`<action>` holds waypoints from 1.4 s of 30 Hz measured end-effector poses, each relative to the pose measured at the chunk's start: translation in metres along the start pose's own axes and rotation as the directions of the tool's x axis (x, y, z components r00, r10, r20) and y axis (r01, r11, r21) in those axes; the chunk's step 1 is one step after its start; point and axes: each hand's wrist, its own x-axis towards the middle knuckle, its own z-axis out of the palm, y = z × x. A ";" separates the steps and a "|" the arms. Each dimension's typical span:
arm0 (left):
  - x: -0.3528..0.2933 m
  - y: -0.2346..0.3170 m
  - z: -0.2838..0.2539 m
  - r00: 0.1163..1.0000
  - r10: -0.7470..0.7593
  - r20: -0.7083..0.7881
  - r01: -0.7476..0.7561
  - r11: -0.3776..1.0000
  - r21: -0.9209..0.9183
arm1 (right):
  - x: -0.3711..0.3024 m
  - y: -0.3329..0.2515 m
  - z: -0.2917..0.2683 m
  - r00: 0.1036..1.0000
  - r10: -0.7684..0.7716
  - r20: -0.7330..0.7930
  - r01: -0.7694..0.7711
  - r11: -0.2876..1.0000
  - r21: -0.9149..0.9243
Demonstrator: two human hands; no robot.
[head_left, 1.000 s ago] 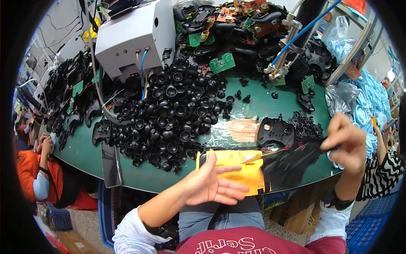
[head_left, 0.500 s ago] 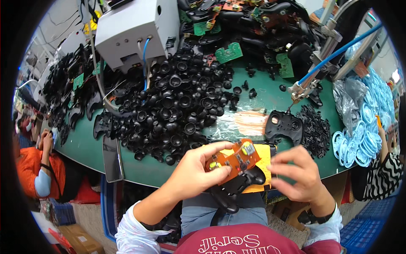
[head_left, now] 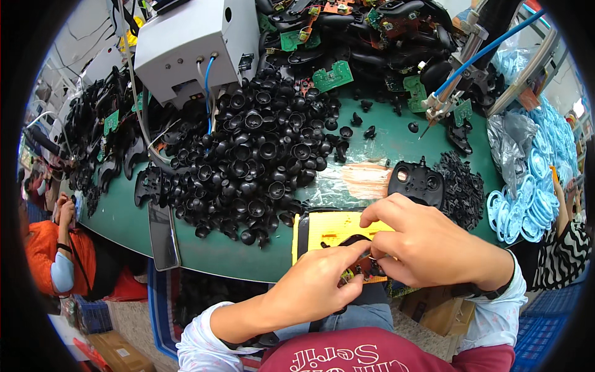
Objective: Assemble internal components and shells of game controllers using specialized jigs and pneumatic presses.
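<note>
Looking down through the head view, I have the maroon shirt [head_left: 372, 338] nearest me, with the jeans [head_left: 362, 317] just beyond. Next come the hands, close together in the middle. The left hand [head_left: 319, 282] is gripping the orange board [head_left: 367, 266] between thumb and fingers. The right hand [head_left: 427, 245] arches over from the other side, fingers bent to the board; whether they pinch it I cannot tell. A black shell [head_left: 353, 240] shows between the hands, mostly hidden from me. All this sits over the near part of the yellow pad [head_left: 328, 224], at the edge of the green worktop [head_left: 211, 255]. Over on my left, the phone [head_left: 163, 239] lies along that same edge.

Past the pad I make out a copper-coloured patch [head_left: 365, 180], with a controller [head_left: 415, 185] at its right and a heap of small black parts [head_left: 462, 189] just beside that. Black caps [head_left: 248, 161] spread in a big pile to the left, and light blue rings [head_left: 520, 211] are stacked at the right. Farther off, a metal tool [head_left: 441, 108] slants down, its tip above the worktop. At the back I see the grey box [head_left: 186, 62] and, right of it, a green board [head_left: 331, 76] against a mound of dark controller pieces [head_left: 353, 59]
</note>
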 end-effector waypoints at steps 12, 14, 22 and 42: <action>-0.014 -0.038 -0.005 0.952 -0.306 0.013 0.243 0.730 -0.639 | -0.025 0.078 -0.010 0.783 0.424 -0.456 -0.437 0.896 0.082; -0.015 -0.040 -0.012 0.946 -0.317 0.071 0.271 0.648 -0.712 | -0.043 0.084 0.007 0.867 0.392 -0.309 -0.450 0.880 -0.148; -0.016 -0.049 -0.016 0.935 -0.344 0.085 0.286 0.591 -0.754 | -0.049 0.108 0.012 0.795 0.499 -0.345 -0.581 0.788 -0.202; -0.025 -0.049 -0.011 0.940 -0.336 0.064 0.253 0.558 -0.791 | -0.001 0.099 0.075 0.905 0.335 -0.262 -0.413 0.838 -0.356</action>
